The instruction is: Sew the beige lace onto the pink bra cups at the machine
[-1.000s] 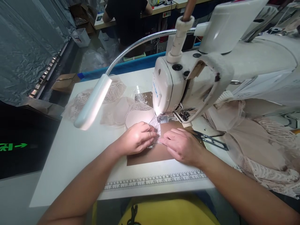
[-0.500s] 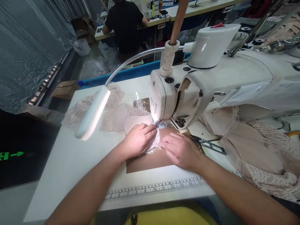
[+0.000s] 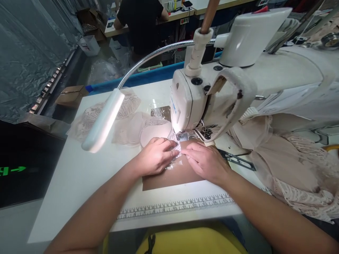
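Beneath the needle end of a white sewing machine (image 3: 184,102) lies a strip of pale lace fabric (image 3: 178,146), joined to a smooth beige cup piece (image 3: 155,134) on its left. My left hand (image 3: 156,157) is closed on the lace, index finger and thumb gripping it just in front of the presser foot. On the right, my right hand (image 3: 208,160) has its fingertips together at the lace's near right edge; its thumb is mostly hidden. Both hands rest over a brown plate (image 3: 169,181) on the white table.
A lamp (image 3: 103,120) on a bendable neck hangs over the left tabletop, above sheer lace pieces (image 3: 127,130). Black-handled thread snips or a similar slotted black tool (image 3: 237,160) lies right of my right hand. More beige lace pieces (image 3: 288,162) are heaped right. A person (image 3: 139,24) sits beyond.
The lace has moved away from me under the needle, so less of it shows between my hands. My left thumb now sits closer to my right fingertips. The view has shifted slightly.
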Action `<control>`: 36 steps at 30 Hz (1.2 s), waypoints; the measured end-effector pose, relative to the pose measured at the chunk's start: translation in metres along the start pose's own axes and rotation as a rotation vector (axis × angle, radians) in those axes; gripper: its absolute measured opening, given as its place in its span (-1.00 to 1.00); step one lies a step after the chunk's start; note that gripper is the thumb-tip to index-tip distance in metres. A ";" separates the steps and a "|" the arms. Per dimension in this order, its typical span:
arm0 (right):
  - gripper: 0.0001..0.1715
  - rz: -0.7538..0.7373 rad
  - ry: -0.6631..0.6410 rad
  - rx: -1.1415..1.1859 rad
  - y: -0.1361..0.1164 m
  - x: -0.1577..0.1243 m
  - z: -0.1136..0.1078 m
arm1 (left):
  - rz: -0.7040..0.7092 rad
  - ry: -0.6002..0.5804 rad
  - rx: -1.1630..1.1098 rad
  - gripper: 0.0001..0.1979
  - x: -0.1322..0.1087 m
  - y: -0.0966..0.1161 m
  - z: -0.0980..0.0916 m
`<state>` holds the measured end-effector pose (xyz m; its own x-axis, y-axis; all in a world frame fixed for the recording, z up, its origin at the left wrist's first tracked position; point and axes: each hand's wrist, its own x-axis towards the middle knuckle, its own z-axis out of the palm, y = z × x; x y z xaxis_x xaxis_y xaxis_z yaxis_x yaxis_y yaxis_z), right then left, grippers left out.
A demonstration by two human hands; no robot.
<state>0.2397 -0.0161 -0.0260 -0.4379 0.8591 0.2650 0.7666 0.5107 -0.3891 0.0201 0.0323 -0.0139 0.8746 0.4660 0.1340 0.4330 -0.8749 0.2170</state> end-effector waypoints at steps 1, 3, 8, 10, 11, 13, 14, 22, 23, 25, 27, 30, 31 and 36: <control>-0.64 0.020 0.002 0.017 -0.001 0.001 0.000 | 0.004 -0.001 -0.006 -0.67 0.000 0.000 0.000; -0.67 0.054 0.003 0.028 -0.002 0.002 -0.001 | 0.014 0.000 -0.020 -0.67 -0.001 0.000 0.001; -0.69 0.043 0.003 -0.018 -0.003 0.004 -0.001 | 0.026 0.031 -0.106 -0.68 -0.002 0.000 0.002; -0.70 0.017 0.023 -0.027 -0.003 0.004 0.001 | -0.002 0.072 -0.180 -0.69 -0.002 0.001 0.002; -0.70 0.008 0.036 -0.028 -0.002 0.003 0.001 | -0.027 0.100 -0.222 -0.70 -0.002 0.002 0.002; -0.70 -0.005 0.056 -0.028 -0.001 0.003 0.003 | -0.094 0.148 -0.278 -0.73 -0.001 0.004 0.002; -0.70 -0.009 0.064 -0.030 -0.001 0.003 0.003 | -0.127 0.158 -0.280 -0.76 0.000 0.005 0.003; -0.69 -0.026 0.095 -0.052 0.001 0.003 0.005 | -0.198 0.138 -0.085 -0.72 0.009 0.009 0.007; -0.69 -0.026 0.099 -0.050 0.001 0.003 0.005 | -0.196 0.128 -0.082 -0.72 0.009 0.009 0.006; -0.67 -0.028 0.101 -0.046 0.001 0.003 0.005 | -0.193 0.103 -0.096 -0.74 0.009 0.009 0.004; -0.66 -0.035 0.097 -0.043 0.000 0.003 0.005 | -0.193 0.083 -0.115 -0.76 0.008 0.009 0.003; -0.65 -0.040 0.096 -0.040 0.001 0.002 0.006 | -0.208 0.081 -0.112 -0.73 0.008 0.009 0.004; -0.65 -0.039 0.096 -0.039 0.001 0.002 0.006 | -0.212 0.081 -0.109 -0.72 0.008 0.009 0.004; -0.64 -0.024 0.103 -0.036 0.001 0.002 0.007 | -0.231 0.076 -0.159 -0.73 0.009 0.008 0.005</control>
<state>0.2364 -0.0135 -0.0326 -0.4076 0.8376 0.3637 0.7737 0.5283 -0.3496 0.0325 0.0286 -0.0156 0.7354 0.6642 0.1344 0.5736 -0.7157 0.3984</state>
